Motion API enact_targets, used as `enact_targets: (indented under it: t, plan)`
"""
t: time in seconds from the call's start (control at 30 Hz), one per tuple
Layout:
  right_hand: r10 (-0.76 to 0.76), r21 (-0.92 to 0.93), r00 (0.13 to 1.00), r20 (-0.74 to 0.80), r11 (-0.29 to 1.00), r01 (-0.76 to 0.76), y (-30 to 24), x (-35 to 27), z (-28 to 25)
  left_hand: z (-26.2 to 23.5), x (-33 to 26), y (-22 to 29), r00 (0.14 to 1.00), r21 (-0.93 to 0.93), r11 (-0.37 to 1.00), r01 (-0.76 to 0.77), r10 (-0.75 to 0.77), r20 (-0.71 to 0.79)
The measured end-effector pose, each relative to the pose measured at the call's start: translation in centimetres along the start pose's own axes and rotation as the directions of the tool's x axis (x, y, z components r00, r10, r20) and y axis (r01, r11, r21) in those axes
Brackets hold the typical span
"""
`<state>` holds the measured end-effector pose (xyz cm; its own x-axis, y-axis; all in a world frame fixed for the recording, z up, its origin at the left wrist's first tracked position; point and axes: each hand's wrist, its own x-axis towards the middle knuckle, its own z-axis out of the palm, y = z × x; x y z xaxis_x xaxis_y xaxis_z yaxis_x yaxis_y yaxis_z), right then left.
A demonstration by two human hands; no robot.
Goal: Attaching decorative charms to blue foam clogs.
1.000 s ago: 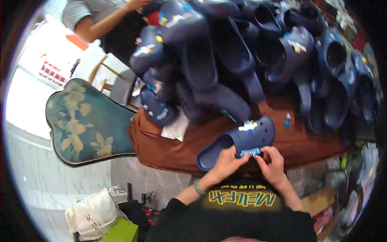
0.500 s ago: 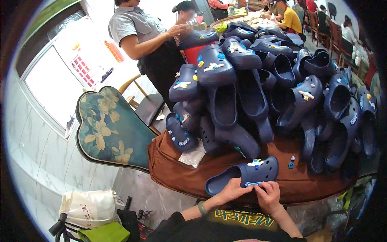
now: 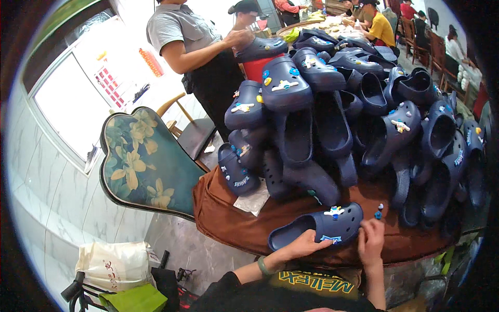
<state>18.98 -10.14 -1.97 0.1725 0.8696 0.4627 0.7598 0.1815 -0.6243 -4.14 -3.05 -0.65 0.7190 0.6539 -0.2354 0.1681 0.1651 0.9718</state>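
Observation:
A single dark blue clog (image 3: 317, 229) lies on its side on the brown cloth (image 3: 228, 223) near the table's front edge, with small charms on its top. My left hand (image 3: 301, 244) grips the clog's lower side. My right hand (image 3: 371, 236) rests at the toe end with fingers curled against it. Two small blue charms (image 3: 379, 211) lie on the cloth just right of the toe. A tall heap of dark blue clogs (image 3: 332, 114) fills the table behind.
A chair with a teal floral back (image 3: 145, 166) stands to the left. A person in a grey shirt (image 3: 197, 47) handles a clog at the far side. More people sit at the back right. A white bag (image 3: 114, 265) and a green bag (image 3: 132, 300) lie on the floor.
The view has tilted up, showing more of the heap and the person behind. My right hand has shifted from the clog's underside to its toe end. My left hand keeps its hold.

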Motion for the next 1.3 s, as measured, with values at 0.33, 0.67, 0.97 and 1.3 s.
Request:
enact_targets:
  t: [0.33, 0.67, 0.97, 1.3]
  plan:
    - [-0.073, -0.301, 0.988, 0.139, 0.947, 0.112, 5.6, 2.2, 1.4, -0.2, 0.2, 0.0, 1.0, 0.045, 0.999, 0.009, -0.01, 0.008]
    - [-0.124, -0.101, 0.991, 0.054, 0.986, 0.129, 5.1, 2.1, 1.1, -0.6, 0.0, -1.1, 1.0, 0.091, 0.996, -0.001, 0.002, -0.018]
    - [0.137, -0.202, 0.991, 0.001, 0.97, -0.134, 5.9, 0.6, -0.6, 0.6, 0.0, 0.1, 0.999, 0.137, 0.989, -0.049, 0.052, -0.016]
    - [0.542, 0.268, 0.835, 0.094, 0.794, -0.545, 5.0, 0.7, -0.3, 0.6, -0.2, 1.4, 0.982, -0.017, 0.99, 0.139, -0.14, -0.127]
